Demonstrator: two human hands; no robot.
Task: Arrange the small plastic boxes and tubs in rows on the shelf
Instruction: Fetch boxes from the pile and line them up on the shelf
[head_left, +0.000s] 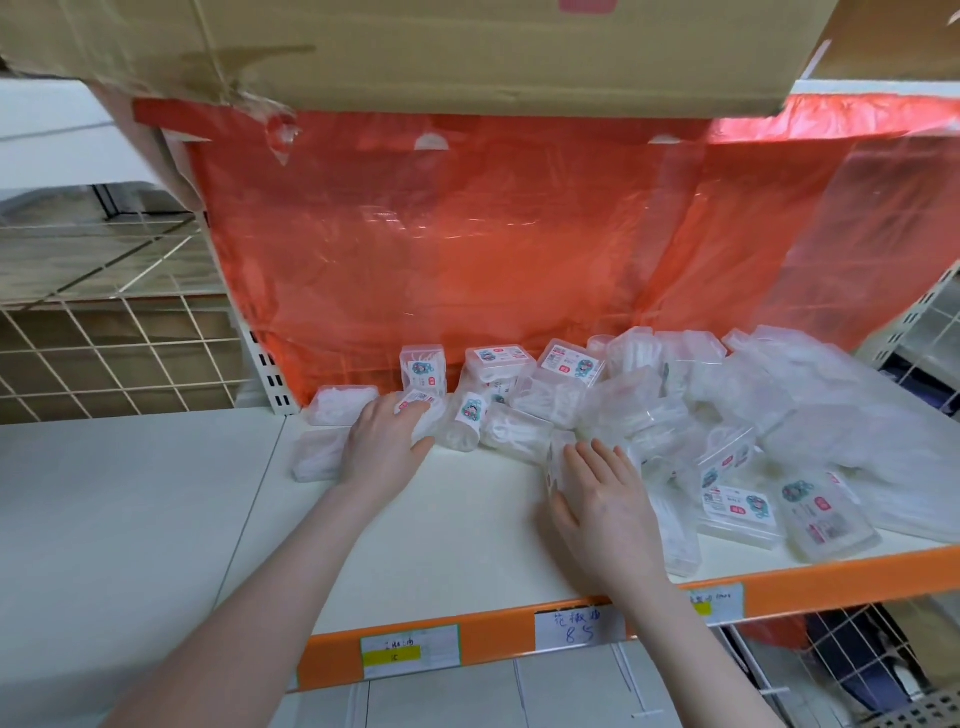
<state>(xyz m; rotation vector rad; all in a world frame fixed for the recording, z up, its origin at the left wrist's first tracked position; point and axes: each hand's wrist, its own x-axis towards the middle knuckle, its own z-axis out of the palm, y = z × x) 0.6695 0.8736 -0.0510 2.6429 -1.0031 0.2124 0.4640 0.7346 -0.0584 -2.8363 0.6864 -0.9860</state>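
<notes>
Several small clear plastic boxes with colourful stickers lie in a loose heap (649, 395) on the white shelf (467, 519). Two flat boxes (337, 405) lie side by side at the far left. My left hand (384, 441) rests on a labelled box (415, 408) next to them, fingers curved over its top. My right hand (602, 499) lies on a clear box (558, 462) at the heap's front edge, thumb along the box's left side. More labelled boxes (737, 514) lie flat near the shelf's front right.
A red plastic sheet (467, 249) hangs behind the shelf. A cardboard box (467, 47) sits overhead. The orange front rail (493, 639) carries price labels. A wire grid panel (114, 353) stands at the left, and clear plastic bags (857, 415) lie at the right.
</notes>
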